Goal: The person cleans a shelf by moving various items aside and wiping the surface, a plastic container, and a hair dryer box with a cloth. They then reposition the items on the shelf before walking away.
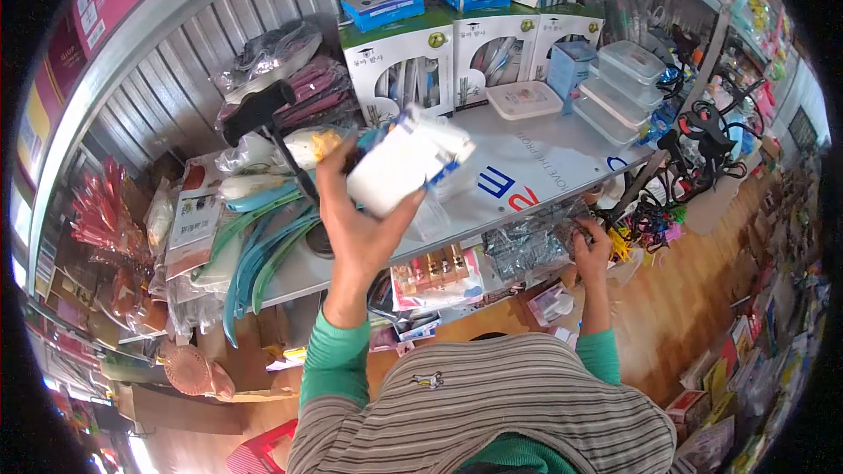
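My left hand [360, 233] is raised over the shelf and closed around a white box with blue edges [399, 167]. Motion blurs the box, so its print cannot be read. Lower and to the right, my right hand [594, 250] has its fingers curled at the edge of a dark, shiny clear-plastic package [531, 241] just below the shelf's front edge. Its fingertips touch the plastic. Behind the left hand, a black-handled tool [259, 114] stands tilted among plastic-wrapped goods.
White-and-green boxes [402, 70] stand along the back of the grey shelf [518, 162], with blue boxes [384, 9] on top. Stacked clear containers [625, 88] sit at the right, near black hanging items [702, 136]. Blue-green curved strips [263, 250] overhang the front left.
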Action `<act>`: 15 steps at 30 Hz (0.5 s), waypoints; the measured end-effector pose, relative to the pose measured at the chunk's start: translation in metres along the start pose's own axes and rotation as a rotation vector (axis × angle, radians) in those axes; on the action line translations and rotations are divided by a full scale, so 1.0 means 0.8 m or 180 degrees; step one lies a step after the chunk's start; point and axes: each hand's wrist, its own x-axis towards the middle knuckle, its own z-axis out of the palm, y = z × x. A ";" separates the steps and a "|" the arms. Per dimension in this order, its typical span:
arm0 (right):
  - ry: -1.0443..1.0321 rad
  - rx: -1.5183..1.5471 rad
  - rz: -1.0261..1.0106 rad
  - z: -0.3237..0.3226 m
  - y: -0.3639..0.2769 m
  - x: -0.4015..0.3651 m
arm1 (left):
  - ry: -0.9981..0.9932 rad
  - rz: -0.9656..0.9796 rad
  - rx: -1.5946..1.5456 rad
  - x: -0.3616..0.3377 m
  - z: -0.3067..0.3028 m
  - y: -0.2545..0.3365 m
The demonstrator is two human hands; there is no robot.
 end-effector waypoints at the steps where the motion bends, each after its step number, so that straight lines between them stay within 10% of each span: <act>1: 0.0026 -0.0001 -0.0001 -0.004 -0.001 -0.001 | 0.0000 0.0090 0.0017 0.016 0.012 0.003; 15: 0.0261 0.0110 0.0484 -0.069 0.073 -0.018 | 0.0174 0.0527 0.0160 0.272 0.233 -0.042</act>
